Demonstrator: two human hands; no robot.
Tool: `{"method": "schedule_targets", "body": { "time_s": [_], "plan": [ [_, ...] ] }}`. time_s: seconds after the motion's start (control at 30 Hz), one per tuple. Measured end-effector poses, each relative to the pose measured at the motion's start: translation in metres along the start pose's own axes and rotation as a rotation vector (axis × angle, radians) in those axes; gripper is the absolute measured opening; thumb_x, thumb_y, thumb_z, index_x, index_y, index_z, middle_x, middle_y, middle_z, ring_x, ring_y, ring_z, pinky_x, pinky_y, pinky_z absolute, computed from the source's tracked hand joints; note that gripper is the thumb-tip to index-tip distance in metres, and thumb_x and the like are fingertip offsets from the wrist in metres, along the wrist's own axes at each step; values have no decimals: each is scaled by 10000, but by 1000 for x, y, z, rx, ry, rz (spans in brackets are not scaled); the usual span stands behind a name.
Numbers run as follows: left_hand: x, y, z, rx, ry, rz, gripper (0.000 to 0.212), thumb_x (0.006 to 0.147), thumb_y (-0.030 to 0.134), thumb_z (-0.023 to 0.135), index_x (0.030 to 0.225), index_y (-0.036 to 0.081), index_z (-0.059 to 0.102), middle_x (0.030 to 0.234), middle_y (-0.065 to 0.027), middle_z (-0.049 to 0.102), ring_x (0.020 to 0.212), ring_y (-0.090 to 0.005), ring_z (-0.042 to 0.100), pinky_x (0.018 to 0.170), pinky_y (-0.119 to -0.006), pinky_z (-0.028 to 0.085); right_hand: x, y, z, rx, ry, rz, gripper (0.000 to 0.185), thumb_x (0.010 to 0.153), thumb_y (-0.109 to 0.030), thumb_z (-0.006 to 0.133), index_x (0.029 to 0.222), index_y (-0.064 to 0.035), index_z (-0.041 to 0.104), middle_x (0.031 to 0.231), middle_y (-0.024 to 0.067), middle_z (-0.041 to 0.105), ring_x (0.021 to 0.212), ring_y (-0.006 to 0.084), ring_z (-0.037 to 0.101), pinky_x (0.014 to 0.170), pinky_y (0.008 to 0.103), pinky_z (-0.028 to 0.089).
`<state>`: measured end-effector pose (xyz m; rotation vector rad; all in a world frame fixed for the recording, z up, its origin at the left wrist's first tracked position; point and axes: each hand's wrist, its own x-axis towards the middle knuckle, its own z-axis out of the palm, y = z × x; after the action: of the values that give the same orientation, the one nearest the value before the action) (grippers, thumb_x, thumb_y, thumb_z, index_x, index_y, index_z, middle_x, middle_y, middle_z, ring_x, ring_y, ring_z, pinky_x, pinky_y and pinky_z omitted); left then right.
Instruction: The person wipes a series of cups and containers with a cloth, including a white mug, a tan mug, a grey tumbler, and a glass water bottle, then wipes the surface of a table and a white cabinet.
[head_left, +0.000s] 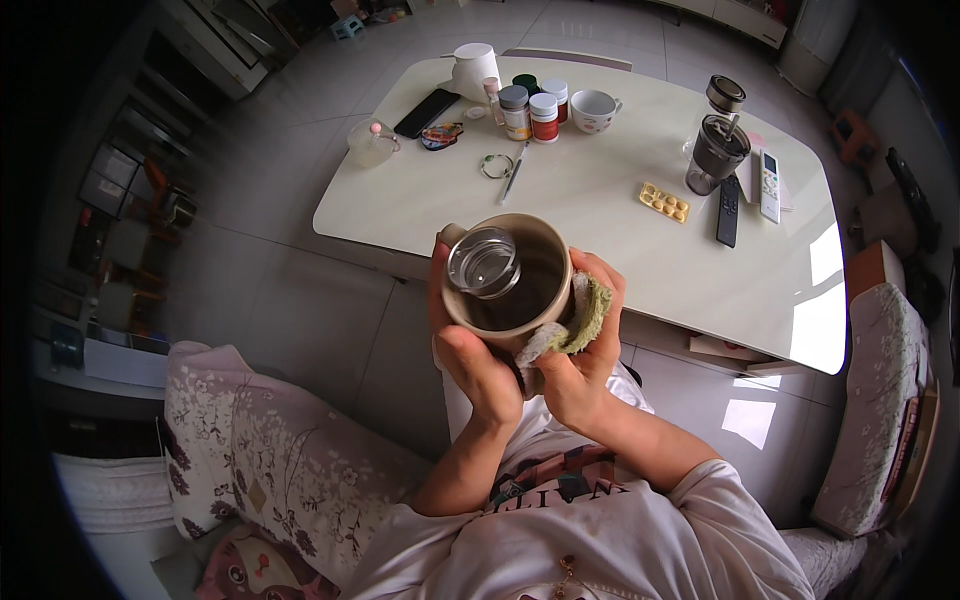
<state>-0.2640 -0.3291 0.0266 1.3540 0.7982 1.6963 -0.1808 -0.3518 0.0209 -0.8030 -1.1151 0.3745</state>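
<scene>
Above my lap, a beige ceramic mug (556, 296) is held up between both hands, its mouth tilted towards me. My left hand (482, 371) wraps around the mug's left side, below its handle (451, 233). My right hand (589, 375) supports the right side and grips a green and white terry cloth (596, 311), bunched against the mug. A round clear glass piece (484, 262), perhaps a lid or small cup, sits in the mug's mouth at the upper left. The inside looks dark; whether it holds liquid I cannot tell. Fingers and cloth hide the mug's lower part.
Ahead stands a white coffee table (600, 225) with pill bottles (544, 120), a cup (595, 111), a phone (426, 113), a pen (514, 174), a blister pack (664, 202), remotes (727, 210) and a lidded tumbler (718, 154). A floral sofa cushion (300, 435) lies left.
</scene>
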Motion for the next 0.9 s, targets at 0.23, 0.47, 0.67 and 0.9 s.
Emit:
{"method": "schedule_targets", "body": {
  "time_s": [0.23,0.47,0.67,0.9],
  "plan": [
    [0,11,5,-107,-79,-116,1036,700,553,701,1383,-23,177,1302,-172,374,1218,-253,404,987,-367,372,18,-14,-7,-124,-21,49,503,722,-149,612,1190,4,507,1024,126,462,925,230,418,838,326,377],
    [3,13,6,-191,-56,-111,1072,630,484,791,1370,-8,192,1287,-166,382,1170,-236,452,965,-353,403,52,-24,-10,205,-48,424,475,947,-145,464,1335,-61,204,1047,103,485,904,147,469,821,267,398],
    [3,18,10,-230,-27,-103,982,697,532,715,1339,-29,230,1308,-167,370,1194,-231,420,987,-350,358,45,-26,-6,105,-66,261,306,970,-198,418,1182,20,451,1033,107,556,933,146,512,824,254,407],
    [9,20,1,-415,0,-440,685,889,576,373,1306,33,395,1288,-117,449,1160,-240,456,969,-357,369,14,-20,5,-358,-195,-216,760,811,-278,600,1388,45,225,1405,353,161,1273,475,256,1030,493,248]
  ]
}}
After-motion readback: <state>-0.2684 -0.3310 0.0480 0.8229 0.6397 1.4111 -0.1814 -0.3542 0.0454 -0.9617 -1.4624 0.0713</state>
